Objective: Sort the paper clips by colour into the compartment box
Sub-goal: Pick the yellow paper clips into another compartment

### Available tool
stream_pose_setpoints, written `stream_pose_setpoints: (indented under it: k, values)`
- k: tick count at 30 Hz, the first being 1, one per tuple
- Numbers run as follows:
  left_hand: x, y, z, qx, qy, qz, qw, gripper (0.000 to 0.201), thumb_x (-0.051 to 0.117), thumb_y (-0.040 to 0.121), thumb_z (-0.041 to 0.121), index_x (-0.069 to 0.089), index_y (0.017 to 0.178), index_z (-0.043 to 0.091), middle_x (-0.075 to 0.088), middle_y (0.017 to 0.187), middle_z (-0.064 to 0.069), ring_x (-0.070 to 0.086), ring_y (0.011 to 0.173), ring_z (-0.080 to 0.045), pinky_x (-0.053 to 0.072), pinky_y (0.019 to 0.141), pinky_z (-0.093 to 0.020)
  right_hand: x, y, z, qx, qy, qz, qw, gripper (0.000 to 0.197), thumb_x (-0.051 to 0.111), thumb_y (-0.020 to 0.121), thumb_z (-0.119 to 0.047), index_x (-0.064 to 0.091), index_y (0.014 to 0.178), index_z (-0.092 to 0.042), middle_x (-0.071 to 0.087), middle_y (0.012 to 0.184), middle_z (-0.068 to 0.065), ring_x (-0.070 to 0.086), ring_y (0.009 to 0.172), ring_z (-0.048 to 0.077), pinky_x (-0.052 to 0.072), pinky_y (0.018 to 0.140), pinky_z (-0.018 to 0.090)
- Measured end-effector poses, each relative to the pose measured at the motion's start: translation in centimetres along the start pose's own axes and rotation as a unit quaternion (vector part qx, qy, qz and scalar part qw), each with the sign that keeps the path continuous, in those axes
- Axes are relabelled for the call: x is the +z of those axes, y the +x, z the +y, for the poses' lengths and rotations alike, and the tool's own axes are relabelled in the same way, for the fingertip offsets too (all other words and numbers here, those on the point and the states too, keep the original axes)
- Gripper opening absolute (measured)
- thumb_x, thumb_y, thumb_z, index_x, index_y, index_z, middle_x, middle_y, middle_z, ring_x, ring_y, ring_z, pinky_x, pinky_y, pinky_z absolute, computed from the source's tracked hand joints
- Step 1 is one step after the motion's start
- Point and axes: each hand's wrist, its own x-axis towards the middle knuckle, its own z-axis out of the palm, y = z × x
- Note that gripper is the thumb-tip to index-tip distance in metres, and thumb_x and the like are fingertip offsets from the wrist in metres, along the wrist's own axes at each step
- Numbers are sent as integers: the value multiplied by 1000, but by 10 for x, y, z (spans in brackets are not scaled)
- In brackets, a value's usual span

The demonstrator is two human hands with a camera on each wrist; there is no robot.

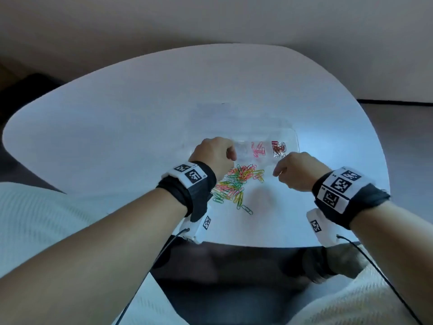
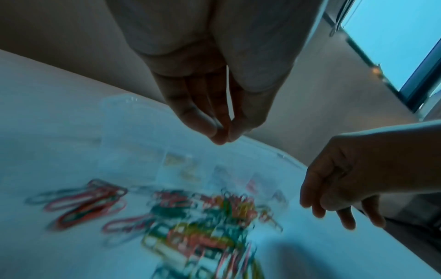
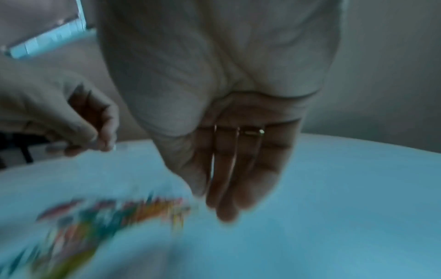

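A clear compartment box lies on the white table. Pink clips fill one compartment and dark red clips the one to its right. A mixed pile of coloured paper clips lies in front of the box. My left hand hovers over the box's left part, its fingertips pinched together on a pale clip. My right hand hangs just right of the pile, fingers loose and pointing down, with nothing seen in it.
A single grey-blue clip lies apart, nearer to me than the pile. The table's front edge runs just behind my wrists, with my lap below it. A wall stands behind the table, and a window shows in the wrist views.
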Motion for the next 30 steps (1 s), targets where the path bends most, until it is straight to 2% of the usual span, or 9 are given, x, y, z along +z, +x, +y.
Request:
stream_pose_setpoints:
  k: [2,5,10,13,17,20,23,26,30]
  values:
    - [10,-4,-7,-11,31,-26,999,19,59,80,7,67,78,25,65,85,6,63,85,-19,49,74,-25,20,-1,8,-18,-2,41,999,25,55,88,-18,72,105,-27,71,109,2,66,95,22,53,84,30]
    - [18,-8,-23,-43,74,-51,995,20,59,81,7,68,78,25,69,91,3,64,88,-20,53,79,-30,44,2,7,-55,33,98,993,25,59,91,-21,71,113,-24,70,114,1,65,101,22,49,87,28]
    - [28,-14,-38,-33,119,-84,989,11,60,84,15,68,86,23,70,98,1,64,92,-21,54,84,-34,65,14,-1,-118,6,139,983,20,58,93,-22,74,104,-14,70,101,9,65,91,29,52,78,33]
    - [37,-18,-33,6,117,-101,988,6,64,85,22,69,88,22,70,95,2,64,90,-19,54,84,-35,67,18,-1,-109,-26,140,984,20,56,93,-20,73,95,-11,69,90,11,64,82,31,48,69,31]
    - [51,-24,-25,53,133,-145,979,16,67,86,31,70,95,18,69,93,1,62,88,-17,52,82,-33,65,16,-3,-92,-15,148,985,20,53,90,-9,69,102,-8,69,91,17,64,82,36,53,72,36]
    - [63,-26,-22,76,166,-161,970,19,64,88,28,67,102,15,66,98,-1,59,92,-19,46,76,-28,65,14,-1,-82,18,150,985,26,52,90,-9,67,111,-11,69,99,15,64,89,36,53,78,39]
    - [69,-23,-20,73,183,-146,969,14,59,91,24,62,92,10,65,94,-6,59,90,-25,43,72,-30,67,14,3,-67,24,164,984,30,50,89,-7,69,111,-16,67,105,11,63,92,35,52,78,38]
    - [70,-18,-20,64,185,-145,970,16,57,93,20,63,88,6,65,91,-11,61,88,-29,46,73,-31,68,14,4,-79,51,192,977,34,50,88,-2,70,113,-12,63,106,12,61,90,36,50,75,37]
    - [70,-13,-23,69,161,-137,975,20,60,91,20,70,104,9,68,102,-10,62,97,-28,46,79,-30,62,10,-1,-100,107,212,966,28,55,86,-2,73,107,-8,63,105,11,61,93,30,47,78,31]
